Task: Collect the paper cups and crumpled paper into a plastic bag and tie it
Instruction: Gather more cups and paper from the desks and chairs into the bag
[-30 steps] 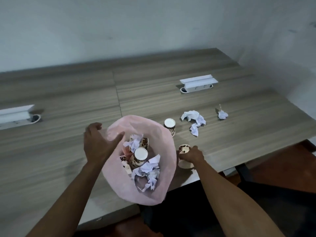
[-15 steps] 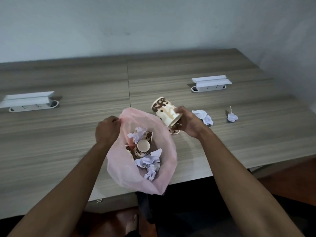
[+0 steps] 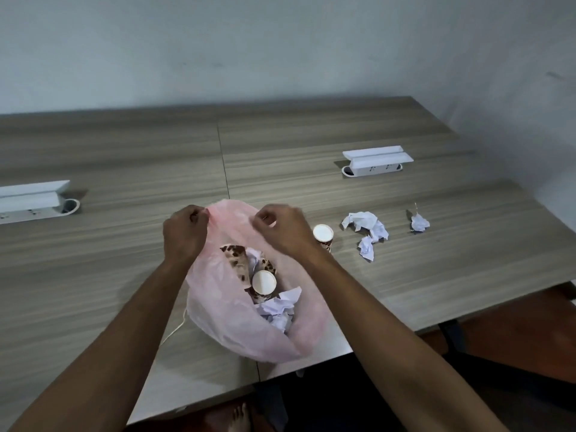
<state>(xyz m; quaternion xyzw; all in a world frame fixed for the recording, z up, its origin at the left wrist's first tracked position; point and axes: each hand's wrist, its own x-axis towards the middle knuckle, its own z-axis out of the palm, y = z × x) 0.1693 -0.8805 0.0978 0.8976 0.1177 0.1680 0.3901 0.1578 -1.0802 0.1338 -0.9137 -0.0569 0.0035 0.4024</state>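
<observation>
Both forearms reach forward over the near edge of the wooden table (image 3: pixel 124 275), meeting at the far rim of a pink plastic bag (image 3: pixel 224 310) that stands open on the table. The left hand (image 3: pixel 184 233) is curled into a loose fist, pinching the rim at its far left. The right hand (image 3: pixel 282 230) is bent at the wrist, its fingers curled and pinching the rim just to the right. Inside the bag lie spotted paper cups (image 3: pixel 263 283) and crumpled paper (image 3: pixel 279 308). One more paper cup (image 3: pixel 323 236) stands on the table just beside the right wrist. Farther right lie a crumpled paper pile (image 3: pixel 366 229) and a small paper scrap (image 3: pixel 420 222).
</observation>
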